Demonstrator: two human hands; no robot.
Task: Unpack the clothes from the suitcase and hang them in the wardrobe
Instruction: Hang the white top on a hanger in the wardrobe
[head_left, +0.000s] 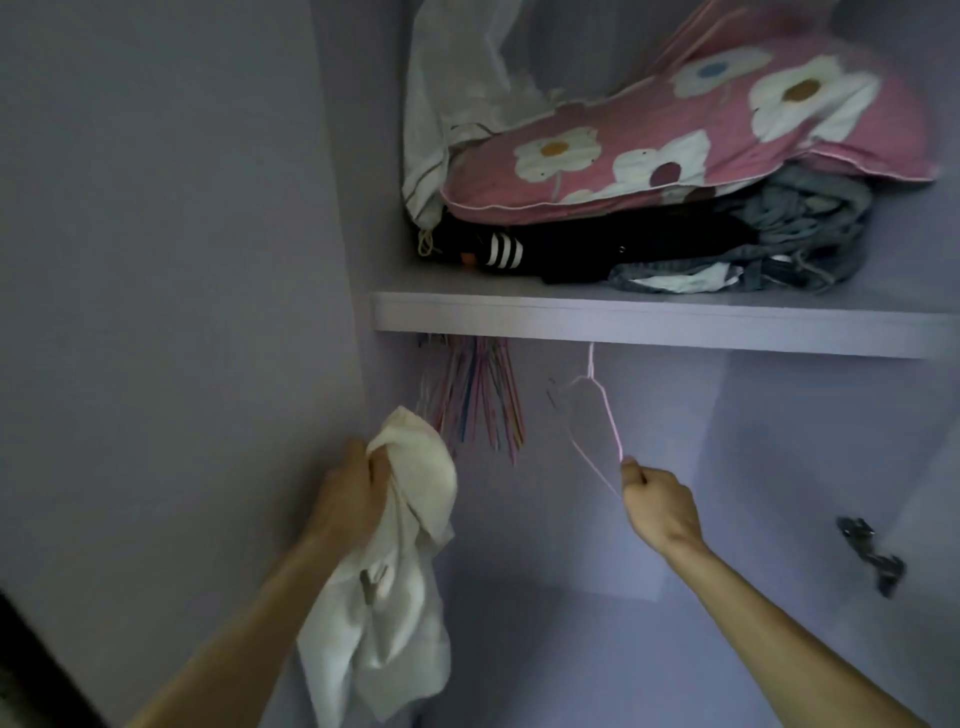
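One pink wire hanger (597, 415), pinched at its lower corner by the right hand (657, 506), hangs at three o'clock from the cream garment (400, 545) bunched in the left hand (350, 491).

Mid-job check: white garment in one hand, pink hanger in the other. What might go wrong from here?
1. The right hand pinches only the bottom corner of the pink hanger, whose hook is hidden behind the shelf; a pull may tilt or snag it.
2. The left hand holds the white garment bunched, so threading it one-handed could drop it.
3. The bundle of hangers hangs close by and may tangle.
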